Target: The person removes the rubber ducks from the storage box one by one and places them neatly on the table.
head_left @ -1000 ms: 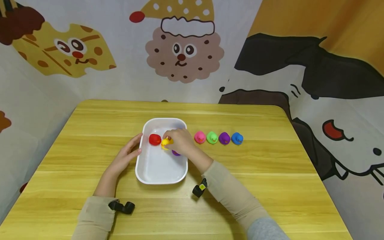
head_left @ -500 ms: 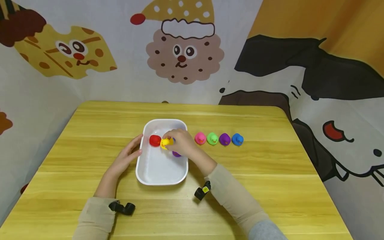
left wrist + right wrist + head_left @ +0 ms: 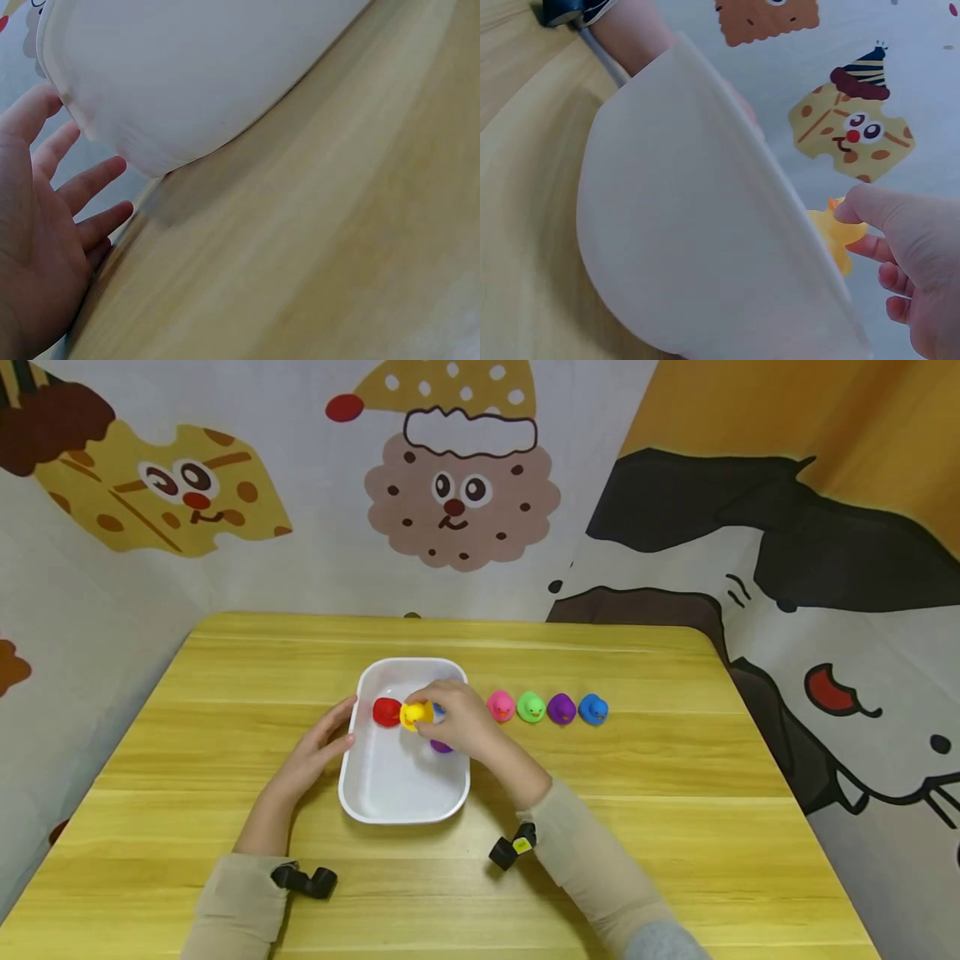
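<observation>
My right hand (image 3: 459, 717) pinches a yellow rubber duck (image 3: 415, 716) between thumb and fingers, over the inside of a white plastic tub (image 3: 401, 793). In the right wrist view the yellow duck (image 3: 838, 232) shows just past the tub's rim. A red rubber duck (image 3: 387, 712) sits in the tub left of it. Partly hidden under my right hand are a purple duck (image 3: 441, 747) and something blue (image 3: 439, 713). My left hand (image 3: 311, 756) has its fingers extended against the tub's left side; the left wrist view shows the fingers spread at the tub wall.
Right of the tub, a row of rubber ducks stands on the wooden table (image 3: 637, 860): pink (image 3: 501, 706), green (image 3: 531, 707), purple (image 3: 562, 708) and blue (image 3: 594, 709). A cartoon-printed curtain (image 3: 300, 585) hangs behind the table.
My right hand and forearm have shifted slightly, and the yellow duck in its fingers has moved a little up and left. More blue shows beside it. The left hand stays at the tub.
</observation>
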`<action>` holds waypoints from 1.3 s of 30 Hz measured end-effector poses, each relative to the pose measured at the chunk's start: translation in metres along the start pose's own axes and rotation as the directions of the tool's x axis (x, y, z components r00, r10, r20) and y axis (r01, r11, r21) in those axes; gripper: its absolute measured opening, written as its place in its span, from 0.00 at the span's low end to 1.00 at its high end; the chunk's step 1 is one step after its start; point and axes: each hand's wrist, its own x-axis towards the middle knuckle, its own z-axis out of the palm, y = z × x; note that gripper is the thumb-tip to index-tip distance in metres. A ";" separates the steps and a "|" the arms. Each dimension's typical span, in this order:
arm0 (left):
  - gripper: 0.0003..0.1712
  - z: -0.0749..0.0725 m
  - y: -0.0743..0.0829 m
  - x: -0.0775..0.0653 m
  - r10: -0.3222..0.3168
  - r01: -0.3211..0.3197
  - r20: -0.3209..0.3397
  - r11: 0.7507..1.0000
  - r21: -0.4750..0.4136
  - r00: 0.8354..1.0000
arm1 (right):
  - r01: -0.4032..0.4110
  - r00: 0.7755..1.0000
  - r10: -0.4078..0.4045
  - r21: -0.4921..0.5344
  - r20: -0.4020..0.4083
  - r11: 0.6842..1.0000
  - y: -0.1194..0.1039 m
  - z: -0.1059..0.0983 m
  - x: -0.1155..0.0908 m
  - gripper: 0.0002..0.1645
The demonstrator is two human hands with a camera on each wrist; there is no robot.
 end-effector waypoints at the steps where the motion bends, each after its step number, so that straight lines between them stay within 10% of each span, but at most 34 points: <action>1: 0.34 0.000 0.000 0.000 -0.001 0.001 0.001 1.000 -0.003 1.000 | -0.001 1.000 0.001 0.006 -0.006 1.000 -0.001 -0.001 -0.001 0.19; 39: 0.34 0.000 0.002 0.000 -0.015 0.015 0.003 1.000 -0.007 1.000 | -0.053 0.988 0.068 0.109 -0.139 0.993 0.022 -0.073 -0.059 0.20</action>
